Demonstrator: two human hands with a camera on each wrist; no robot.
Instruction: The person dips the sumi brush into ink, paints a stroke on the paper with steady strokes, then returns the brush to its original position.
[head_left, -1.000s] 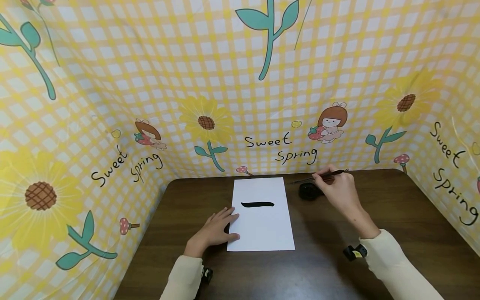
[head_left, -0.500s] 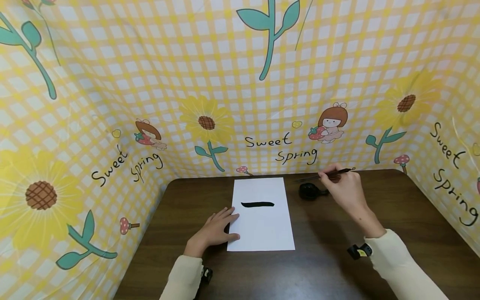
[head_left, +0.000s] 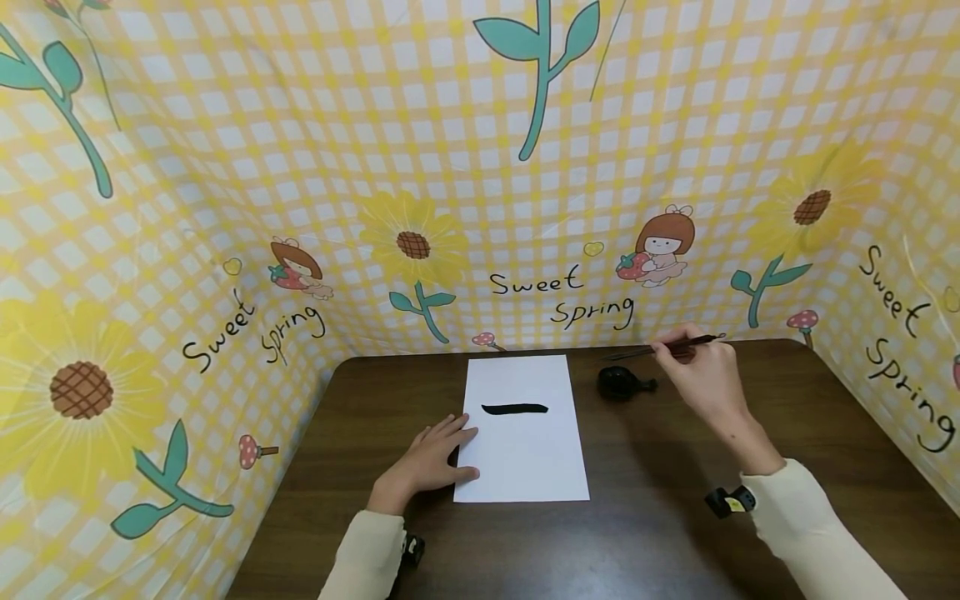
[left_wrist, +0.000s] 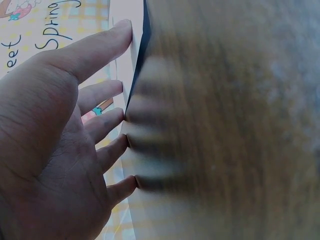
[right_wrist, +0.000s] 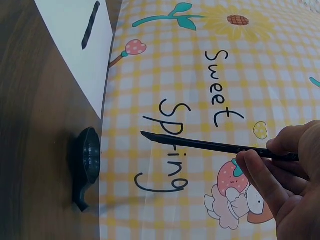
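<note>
My left hand (head_left: 429, 460) lies spread with fingertips on the left edge of a white paper sheet (head_left: 525, 462). One thick black horizontal stroke (head_left: 515, 409) marks the sheet's upper half. Between thumb and fingers, my right hand (head_left: 703, 375) pinches a dark ink brush (right_wrist: 210, 145), held nearly level with its black tip pointing left. The brush is above the table, behind and over a small black ink dish (head_left: 619, 382) with a short handle. In the right wrist view the dish (right_wrist: 89, 157) sits apart from the brush tip. The left wrist view shows the thumb and fingers (left_wrist: 107, 95) straight at the paper's edge.
The dark brown wooden table (head_left: 510, 550) ends at a yellow checked cloth (head_left: 525, 217) printed with sunflowers and lettering. This cloth rises behind the table and along both sides. Black wrist cameras sit at both sleeves.
My right hand and the brush have moved to the right, away from the paper, uncovering the ink dish's handle. My left hand and the sheet have stayed put.
</note>
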